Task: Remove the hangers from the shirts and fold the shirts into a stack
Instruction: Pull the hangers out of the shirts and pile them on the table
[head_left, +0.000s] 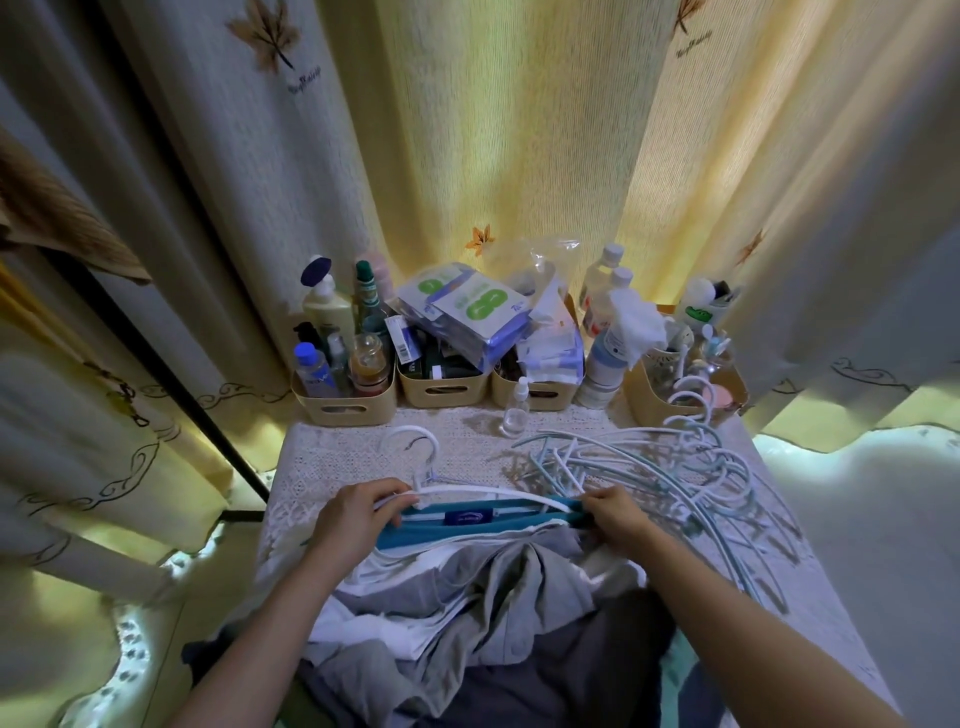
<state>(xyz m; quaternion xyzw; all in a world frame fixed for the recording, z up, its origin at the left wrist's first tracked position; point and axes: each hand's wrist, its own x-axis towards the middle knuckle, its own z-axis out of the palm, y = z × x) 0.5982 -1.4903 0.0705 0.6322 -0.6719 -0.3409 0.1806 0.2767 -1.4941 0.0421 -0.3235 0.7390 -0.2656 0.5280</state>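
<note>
Lace-covered table (363, 457) against pale curtains (519, 156), bins (441, 387) of bottles along the far edge. Teal shirt (483, 525) atop a rumpled clothes pile, collar pinched between left fingers (395, 496) and right fingers (597, 501), white hanger (467, 491) inside. Loose hangers (675, 457) heaped just right of the fingers; bare lace beyond them.

The table (363, 457) is covered with a cream lace cloth. At its far edge stand four beige baskets (343, 402) full of bottles. A small spray bottle (517, 408) stands before them. A heap of empty hangers (649, 462) lies right, a pile of shirts (493, 582) near.
</note>
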